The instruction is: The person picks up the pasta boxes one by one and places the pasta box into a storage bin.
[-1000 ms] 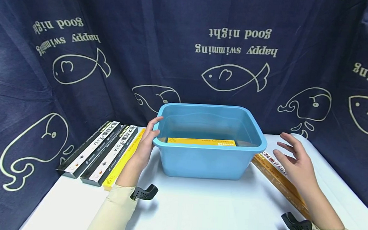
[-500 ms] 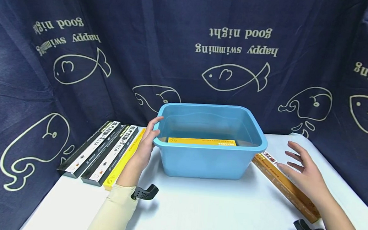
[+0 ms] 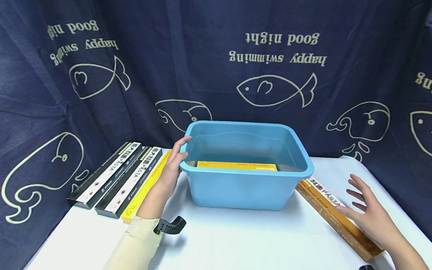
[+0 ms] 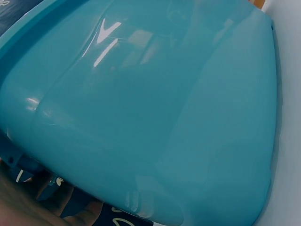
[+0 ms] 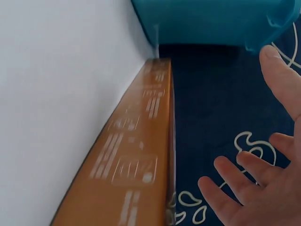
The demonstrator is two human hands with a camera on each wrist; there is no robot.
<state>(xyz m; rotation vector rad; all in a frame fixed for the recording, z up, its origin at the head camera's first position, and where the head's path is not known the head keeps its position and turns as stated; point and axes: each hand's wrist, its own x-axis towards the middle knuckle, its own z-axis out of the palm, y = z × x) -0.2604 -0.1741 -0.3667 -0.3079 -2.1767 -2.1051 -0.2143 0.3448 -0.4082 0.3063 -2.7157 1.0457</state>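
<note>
A blue plastic bin (image 3: pixel 234 190) stands in the middle of the table, and a yellow "Chicken curry sauce" pasta box (image 3: pixel 236 166) lies inside, partly hidden by the front wall. My left hand (image 3: pixel 169 173) grips the bin's left rim, with fingertips over the edge. The left wrist view is mostly filled by the bin's outer side (image 4: pixel 155 108). To the right, a brown "Roe flavor sauce" pasta box (image 3: pixel 336 216) lies at a slant, its far end by the bin. Over its near half hovers my right hand (image 3: pixel 374 215), fingers spread and holding nothing.
On the left lie two black-and-white pasta boxes (image 3: pixel 109 171) (image 3: pixel 134 179) and a yellow box (image 3: pixel 142 192), partly covered by the left forearm. A dark blue fish-print curtain (image 3: pixel 222 47) hangs behind and beside the white table (image 3: pixel 246 246).
My right hand has moved right and nearer to me along the brown pasta box, uncovering more of its top. The left hand and the bin stay in place.
</note>
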